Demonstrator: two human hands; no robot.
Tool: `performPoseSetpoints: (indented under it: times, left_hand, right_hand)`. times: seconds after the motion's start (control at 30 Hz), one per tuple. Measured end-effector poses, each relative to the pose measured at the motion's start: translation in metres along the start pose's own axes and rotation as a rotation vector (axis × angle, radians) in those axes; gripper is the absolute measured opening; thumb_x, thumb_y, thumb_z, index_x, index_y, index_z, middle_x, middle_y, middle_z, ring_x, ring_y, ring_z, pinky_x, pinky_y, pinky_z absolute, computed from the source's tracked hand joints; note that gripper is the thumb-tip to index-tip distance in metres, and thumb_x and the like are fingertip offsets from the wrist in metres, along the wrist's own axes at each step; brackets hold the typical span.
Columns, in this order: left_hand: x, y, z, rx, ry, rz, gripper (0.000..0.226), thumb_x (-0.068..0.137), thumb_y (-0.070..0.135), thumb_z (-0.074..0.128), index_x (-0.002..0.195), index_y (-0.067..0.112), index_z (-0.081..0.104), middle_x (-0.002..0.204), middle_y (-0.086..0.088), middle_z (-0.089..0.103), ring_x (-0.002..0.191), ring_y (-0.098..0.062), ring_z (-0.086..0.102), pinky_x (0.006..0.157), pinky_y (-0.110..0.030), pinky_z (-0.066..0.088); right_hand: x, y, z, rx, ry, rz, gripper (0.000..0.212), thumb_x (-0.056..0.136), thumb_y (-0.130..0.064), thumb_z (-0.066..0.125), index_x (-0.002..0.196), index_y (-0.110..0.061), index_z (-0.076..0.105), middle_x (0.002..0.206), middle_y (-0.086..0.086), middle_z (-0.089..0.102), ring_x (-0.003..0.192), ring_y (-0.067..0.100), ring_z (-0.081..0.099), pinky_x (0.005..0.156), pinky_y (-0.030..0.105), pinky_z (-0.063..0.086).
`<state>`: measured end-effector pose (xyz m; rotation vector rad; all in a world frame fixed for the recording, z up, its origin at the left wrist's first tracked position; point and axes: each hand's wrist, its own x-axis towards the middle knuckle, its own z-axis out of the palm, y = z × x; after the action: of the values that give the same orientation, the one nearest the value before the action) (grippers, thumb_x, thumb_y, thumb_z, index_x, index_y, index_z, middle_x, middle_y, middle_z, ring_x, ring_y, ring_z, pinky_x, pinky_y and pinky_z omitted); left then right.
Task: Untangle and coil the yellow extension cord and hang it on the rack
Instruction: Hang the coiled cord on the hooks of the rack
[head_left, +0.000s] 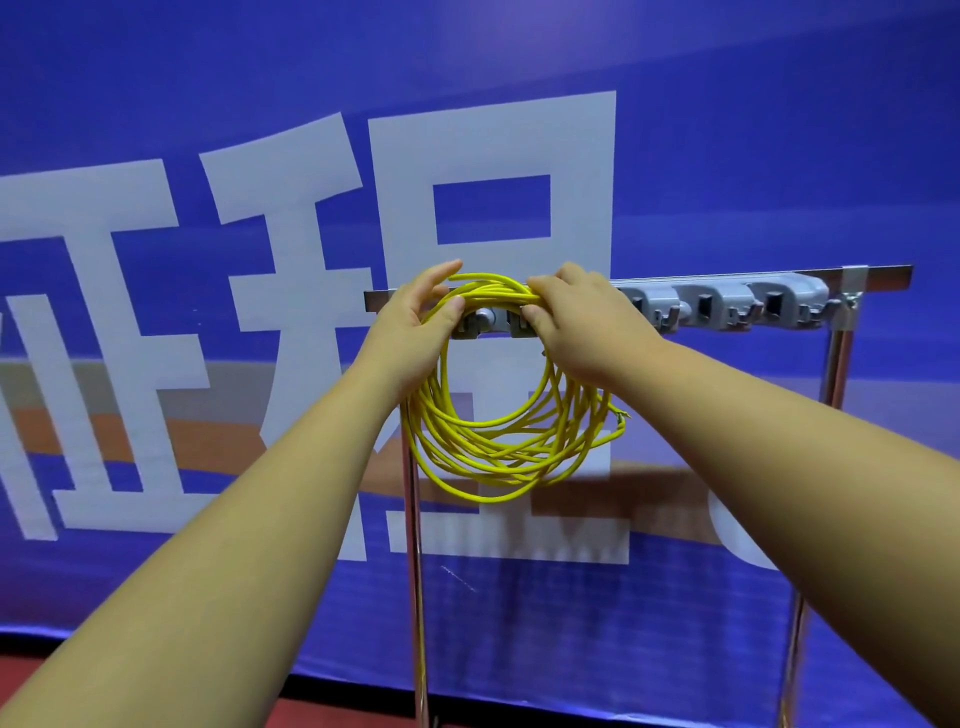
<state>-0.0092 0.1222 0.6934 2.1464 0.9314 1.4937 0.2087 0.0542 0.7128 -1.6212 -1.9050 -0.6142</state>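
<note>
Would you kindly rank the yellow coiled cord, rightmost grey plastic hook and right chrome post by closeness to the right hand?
1. Yellow coiled cord, gripped in the right hand.
2. Rightmost grey plastic hook, on the rail.
3. Right chrome post, far right.

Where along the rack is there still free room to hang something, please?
Free: the grey holders between the right hand and the right post of the rack. Crowded: the left end, where both it and the left hand grip the yellow cord.

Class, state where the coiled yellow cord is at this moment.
In the head view, the yellow cord hangs as a coil at centre frame, its top gripped by the left hand and right hand at the left end of the rack.
</note>
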Motion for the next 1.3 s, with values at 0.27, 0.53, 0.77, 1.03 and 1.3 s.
performPoseSetpoints:
  times: [0.27,0.53,0.77,1.03,1.3]
  left_hand:
    - [-0.005,-0.001,-0.004,0.044,0.033,0.002,0.040,0.103,0.043,0.059,0.142,0.049,0.052,0.134,0.015,0.060,0.109,-0.001,0.061,0.088,-0.024,0.053]
    - [0.006,0.015,0.002,0.108,0.179,-0.061,0.012,0.101,0.039,0.065,0.109,0.029,0.062,0.090,0.016,0.067,0.079,-0.001,0.064,0.057,-0.013,0.043]
    - [0.027,0.018,0.006,0.058,0.232,-0.179,0.026,0.096,0.050,0.069,0.106,0.026,0.069,0.098,0.006,0.070,0.087,-0.012,0.067,0.062,-0.024,0.050]
    - [0.035,0.015,0.009,0.048,0.233,-0.214,0.025,0.095,0.048,0.070,0.101,0.024,0.068,0.092,0.002,0.071,0.084,-0.014,0.067,0.060,-0.027,0.050]
    - [0.014,-0.005,0.000,0.104,0.190,-0.070,0.023,0.105,0.033,0.055,0.121,0.031,0.072,0.101,0.008,0.073,0.088,-0.012,0.069,0.062,-0.018,0.051]
  right_hand:
    - [-0.007,0.001,0.000,-0.021,0.050,-0.032,0.031,0.110,-0.043,0.045,0.131,-0.025,0.059,0.118,0.008,0.057,0.107,0.032,0.054,0.090,0.048,0.049]
    - [0.009,-0.002,-0.018,0.135,0.071,0.143,0.032,0.105,-0.044,0.054,0.131,-0.034,0.069,0.114,0.005,0.069,0.111,0.034,0.062,0.092,0.050,0.056]
    - [0.023,-0.001,-0.022,0.278,0.072,0.279,0.032,0.106,-0.044,0.058,0.129,-0.027,0.073,0.114,0.004,0.074,0.103,0.028,0.068,0.092,0.048,0.060]
    - [0.038,0.006,-0.016,0.169,0.025,0.259,0.032,0.109,-0.040,0.053,0.126,-0.022,0.074,0.108,0.008,0.073,0.099,0.030,0.066,0.087,0.044,0.059]
    - [0.024,0.017,-0.001,0.084,0.014,0.097,0.033,0.113,-0.035,0.037,0.101,-0.020,0.064,0.088,0.005,0.063,0.091,0.032,0.063,0.078,0.043,0.052]
